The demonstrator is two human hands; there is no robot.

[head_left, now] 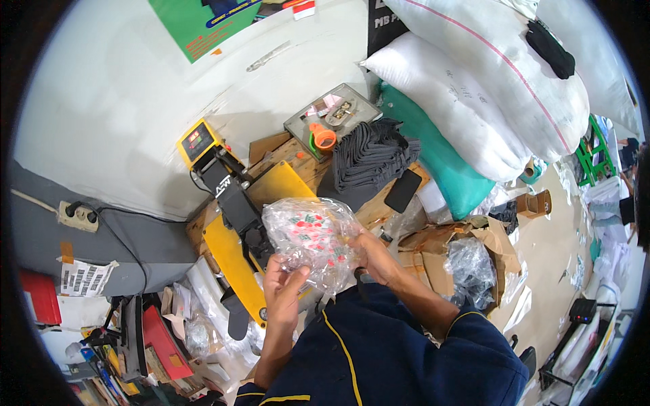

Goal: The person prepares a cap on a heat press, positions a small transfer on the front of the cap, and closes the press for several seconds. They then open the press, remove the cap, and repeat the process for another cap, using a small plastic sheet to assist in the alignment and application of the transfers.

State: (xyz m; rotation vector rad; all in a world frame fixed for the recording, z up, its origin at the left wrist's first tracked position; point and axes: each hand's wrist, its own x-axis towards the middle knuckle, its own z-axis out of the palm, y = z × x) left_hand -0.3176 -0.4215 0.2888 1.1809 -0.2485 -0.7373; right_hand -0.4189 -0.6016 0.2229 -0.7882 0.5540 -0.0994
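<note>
My left hand (284, 281) and my right hand (365, 254) are both closed on a crumpled clear plastic bag (311, 237) with small red and green printed shapes inside, left hand at its lower-left edge and right at its right side. The bag is in front of a yellow and black press machine (291, 183) with a control box (202, 142) at its top. To the bag's upper right lie a folded stack of dark grey fabric (376, 152) and a black phone (403, 191) on a wooden bench (274, 155).
A metal tray (362, 111) holds an orange tape dispenser. White sacks (487, 88) are piled at upper right over a teal sack (460, 196). An open cardboard box (433, 264) of plastic stands to the right. A socket strip (76, 215) with cables and cluttered shelves (162, 338) are at left.
</note>
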